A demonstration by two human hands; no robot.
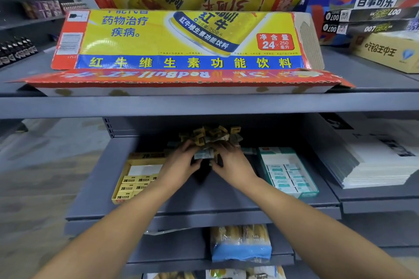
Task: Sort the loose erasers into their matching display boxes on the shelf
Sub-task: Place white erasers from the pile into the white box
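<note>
Yellow display box (127,184): set at the left of the grey middle shelf (204,197); partly filled with yellow-sleeved erasers marked "20"; white inner floor is exposed at the back.
Left hand (181,162): reached in from below, fingers curled at the left edge of the pile; a blue-green eraser (201,154) is seen between the two hands, though which fingers hold it cannot be told.
Loose erasers (210,135): heaped at the back of the shelf, between the two boxes; yellow and blue-green sleeves are mixed.
Right hand (231,161): fingers curled against the pile's right edge; its grip cannot be made out.
Green display box (288,172): set at the right; packed with white and blue-green erasers in rows; print unreadable.
Carton (181,41): laid on the upper shelf; marked "RedBull", "24×250".
</note>
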